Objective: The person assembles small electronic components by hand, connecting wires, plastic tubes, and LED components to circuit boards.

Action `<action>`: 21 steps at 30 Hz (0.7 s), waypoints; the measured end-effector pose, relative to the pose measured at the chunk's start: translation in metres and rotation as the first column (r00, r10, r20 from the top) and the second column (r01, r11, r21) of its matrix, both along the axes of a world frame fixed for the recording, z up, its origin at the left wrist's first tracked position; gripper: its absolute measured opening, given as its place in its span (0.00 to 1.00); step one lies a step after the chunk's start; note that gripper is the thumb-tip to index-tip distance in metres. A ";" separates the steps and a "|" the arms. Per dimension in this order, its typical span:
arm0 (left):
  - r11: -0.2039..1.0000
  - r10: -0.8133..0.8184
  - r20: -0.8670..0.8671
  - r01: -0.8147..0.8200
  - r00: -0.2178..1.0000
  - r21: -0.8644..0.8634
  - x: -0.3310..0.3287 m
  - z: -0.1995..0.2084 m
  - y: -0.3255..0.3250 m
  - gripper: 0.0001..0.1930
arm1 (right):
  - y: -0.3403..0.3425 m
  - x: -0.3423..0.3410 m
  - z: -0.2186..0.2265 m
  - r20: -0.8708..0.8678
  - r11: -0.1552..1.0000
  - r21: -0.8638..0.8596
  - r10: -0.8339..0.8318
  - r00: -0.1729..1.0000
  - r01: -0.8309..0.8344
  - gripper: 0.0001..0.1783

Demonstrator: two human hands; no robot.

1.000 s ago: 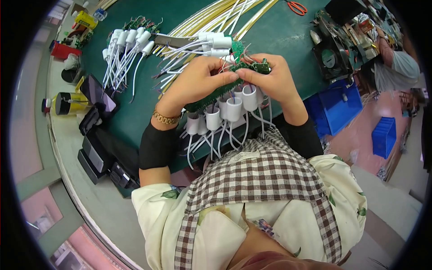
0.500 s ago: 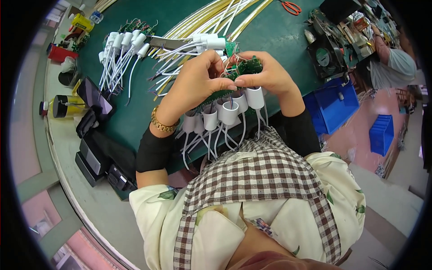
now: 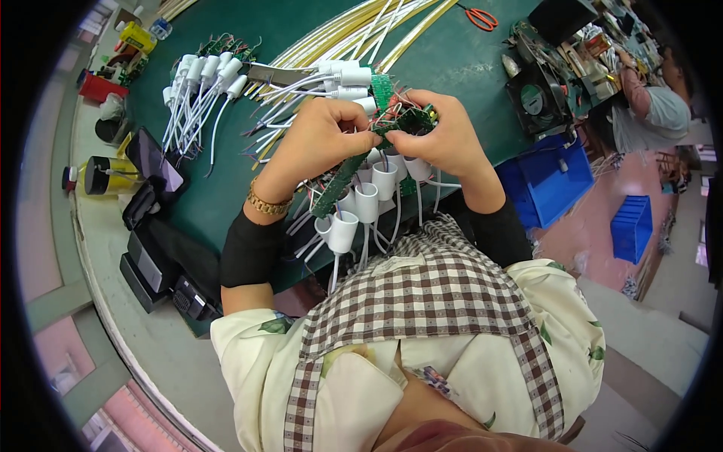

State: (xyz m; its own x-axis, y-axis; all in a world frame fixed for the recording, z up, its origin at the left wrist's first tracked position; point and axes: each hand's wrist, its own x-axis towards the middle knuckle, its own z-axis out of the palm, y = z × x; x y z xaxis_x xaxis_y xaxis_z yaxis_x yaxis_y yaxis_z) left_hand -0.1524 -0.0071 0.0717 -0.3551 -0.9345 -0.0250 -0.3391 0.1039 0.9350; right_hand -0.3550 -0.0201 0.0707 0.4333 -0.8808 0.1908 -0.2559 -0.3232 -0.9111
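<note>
A long green circuit board (image 3: pixel 333 188) with thin wires along it slants in front of my body, between my two hands. My left hand (image 3: pixel 320 139), with a gold bracelet at its wrist, is closed in a pinch at the board's upper end. Thumb toward thumb with it, my right hand (image 3: pixel 444 139) is closed on the same board's far end. Several white cylindrical housings (image 3: pixel 367 202) with white cables hang below the board on my side. My fingertips partly hide the wires and small parts between them.
Finished-looking bundles of white housings (image 3: pixel 207 71) with cables lie at the far left. Beyond my hands are another green board (image 3: pixel 382 87) and long yellow-white strips (image 3: pixel 331 38). Orange-handled scissors (image 3: pixel 480 19), a black fan (image 3: pixel 536 102) and a blue bin (image 3: pixel 546 184) stand right; a person sits there.
The board has tilted, its near left end swinging down toward me, and the hanging white housings have shifted with it. Both hands keep their grip close together.
</note>
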 end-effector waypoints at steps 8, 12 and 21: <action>0.988 -0.070 0.012 0.071 0.997 -0.140 0.001 0.006 0.001 0.10 | 0.008 0.008 0.001 0.006 0.997 -0.011 -0.081 0.997 0.081 0.22; 0.996 -0.080 -0.044 0.078 0.996 -0.041 -0.002 0.013 0.002 0.11 | 0.004 0.013 0.003 0.009 0.987 -0.094 -0.132 0.991 0.132 0.15; 0.970 -0.012 -0.022 0.006 1.000 -0.243 0.014 -0.007 -0.018 0.08 | -0.016 0.009 -0.001 0.422 0.860 0.400 0.135 0.897 -0.318 0.22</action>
